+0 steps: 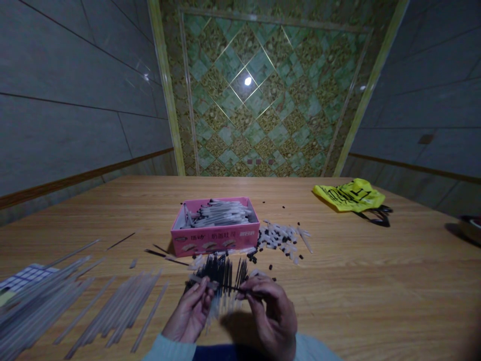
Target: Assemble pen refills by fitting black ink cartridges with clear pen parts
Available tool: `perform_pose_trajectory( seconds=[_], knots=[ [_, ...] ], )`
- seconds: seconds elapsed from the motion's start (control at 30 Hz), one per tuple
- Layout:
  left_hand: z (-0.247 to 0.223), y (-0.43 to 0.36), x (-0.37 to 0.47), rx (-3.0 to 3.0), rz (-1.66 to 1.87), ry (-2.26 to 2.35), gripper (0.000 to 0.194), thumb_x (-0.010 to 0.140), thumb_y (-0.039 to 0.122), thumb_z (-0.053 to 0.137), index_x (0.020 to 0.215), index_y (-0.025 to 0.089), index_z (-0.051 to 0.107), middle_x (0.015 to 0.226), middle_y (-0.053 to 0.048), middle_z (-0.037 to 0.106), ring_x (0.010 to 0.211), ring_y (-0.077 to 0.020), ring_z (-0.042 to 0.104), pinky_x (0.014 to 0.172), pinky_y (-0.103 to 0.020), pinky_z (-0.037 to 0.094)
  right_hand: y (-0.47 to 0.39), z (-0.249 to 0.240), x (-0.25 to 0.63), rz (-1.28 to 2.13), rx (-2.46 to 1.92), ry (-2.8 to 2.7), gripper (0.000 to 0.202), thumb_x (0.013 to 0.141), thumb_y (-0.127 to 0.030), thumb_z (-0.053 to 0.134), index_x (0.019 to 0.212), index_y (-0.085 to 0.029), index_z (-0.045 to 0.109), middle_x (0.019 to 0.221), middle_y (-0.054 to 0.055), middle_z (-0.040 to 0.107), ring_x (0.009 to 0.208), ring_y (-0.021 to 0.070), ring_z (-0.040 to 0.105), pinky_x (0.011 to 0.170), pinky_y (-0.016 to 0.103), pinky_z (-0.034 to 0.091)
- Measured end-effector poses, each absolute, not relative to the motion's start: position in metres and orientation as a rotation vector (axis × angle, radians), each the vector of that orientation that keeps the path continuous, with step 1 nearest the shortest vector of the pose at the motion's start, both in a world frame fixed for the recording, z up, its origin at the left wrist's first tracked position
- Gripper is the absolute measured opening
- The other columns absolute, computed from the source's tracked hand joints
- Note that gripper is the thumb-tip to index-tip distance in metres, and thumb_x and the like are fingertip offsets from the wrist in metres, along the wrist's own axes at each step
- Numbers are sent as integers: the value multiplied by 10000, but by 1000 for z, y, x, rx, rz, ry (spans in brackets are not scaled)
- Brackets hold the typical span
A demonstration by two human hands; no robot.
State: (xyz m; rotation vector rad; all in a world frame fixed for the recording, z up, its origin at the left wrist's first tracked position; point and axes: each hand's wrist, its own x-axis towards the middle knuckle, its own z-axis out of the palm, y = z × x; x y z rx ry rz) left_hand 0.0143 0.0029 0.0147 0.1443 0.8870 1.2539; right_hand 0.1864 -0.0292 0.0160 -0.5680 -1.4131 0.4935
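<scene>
My left hand is closed, thumb and finger pinching a small translucent piece like a pen cap. In my closed right hand is a thin black pen refill, its slim end pointing left at the pale piece. Whether the two touch I cannot tell. Below and behind both hands lies a bundle of black-tipped refills with clear lower ends. Just beyond stands a pink box, filled with a heap of greyish pens. Loose clear caps and black plugs are scattered at its right.
Many clear pen tubes lie in rows at the left, beside a blue-and-white checked packet. A few dark refills lie left of the box. A yellow bag with black straps rests at the far right, and a dark bowl-like object at the right edge.
</scene>
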Motion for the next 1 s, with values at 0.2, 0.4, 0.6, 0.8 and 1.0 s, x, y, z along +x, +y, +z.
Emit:
perform_pose_trajectory(
  seconds=[0.2,0.4,0.6,0.8,1.0],
  knots=[
    [12,6,10,63,1285,863,186,848,-41,390,838,53,550,743,-122,664,502,-79,639,454,-120,530,-30,14,190,517,-594,-1338,263,845,-32,516,1024,-222,537,931,83,626,858,188,629,680,325,558],
    [11,5,13,101,1267,889,185,850,-45,394,844,60,547,728,-112,677,501,-72,640,452,-112,525,-33,16,186,572,-546,-1365,299,851,-19,493,1047,-241,537,936,72,622,823,176,632,649,309,553],
    [7,2,14,194,1246,906,139,816,-33,486,817,77,570,658,-70,685,491,-93,646,433,-139,530,-30,17,186,520,-583,-1433,279,826,-3,522,985,-231,542,915,59,643,820,170,634,725,330,532],
    [6,1,13,181,1259,927,140,784,-37,533,775,95,579,606,-36,680,465,-97,639,419,-147,529,-30,23,189,559,-654,-1395,176,833,-49,530,909,-206,559,865,59,631,725,155,623,650,299,516],
    [5,0,15,209,1220,932,120,774,-11,566,738,103,577,577,-28,659,448,-97,632,407,-145,518,-32,29,188,448,-712,-1445,168,814,-66,555,901,-208,574,826,53,656,750,172,625,697,316,507]
  ],
)
